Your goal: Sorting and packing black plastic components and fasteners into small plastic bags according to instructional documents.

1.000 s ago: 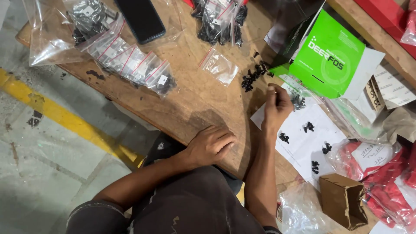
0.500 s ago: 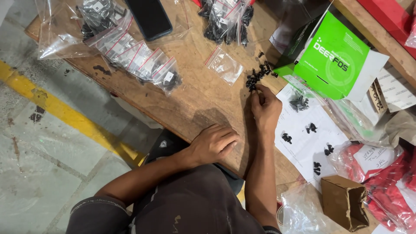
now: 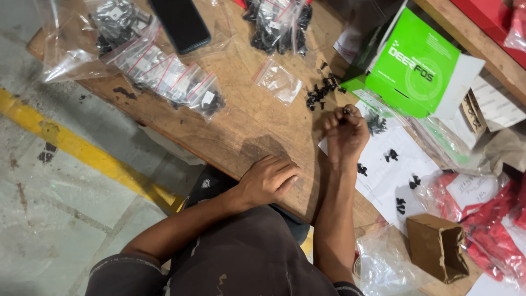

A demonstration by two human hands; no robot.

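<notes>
Head view, looking down on a worn wooden tabletop (image 3: 246, 120). Two bare hands are present. The right hand (image 3: 345, 134) is raised over the near edge of a white paper sheet (image 3: 383, 175), wrist bent, fingers curled into a loose fist with the fingertips (image 3: 346, 112) pinched together around a small black screw (image 3: 346, 111); only a speck of it shows, so its long axis and heading cannot be told. The left hand (image 3: 268, 181) lies palm down on the table edge, fingers half curled, holding nothing.

One loose heap of small black screws (image 3: 323, 90) lies on the wood just beyond the right hand, spread in a streak running from near left to far right. On the sheet, four small clusters of black screws (image 3: 390, 155) lie spaced in a row, and a fifth, larger cluster (image 3: 376, 123) lies just right of the fingertips.

One empty clear zip bag with a red seal strip (image 3: 278, 81) lies left of the heap. A row of filled zip bags (image 3: 170, 82), one dark phone (image 3: 179, 23), one green and white cardboard box (image 3: 416, 66) and one small brown carton (image 3: 438, 249) surround the work.
</notes>
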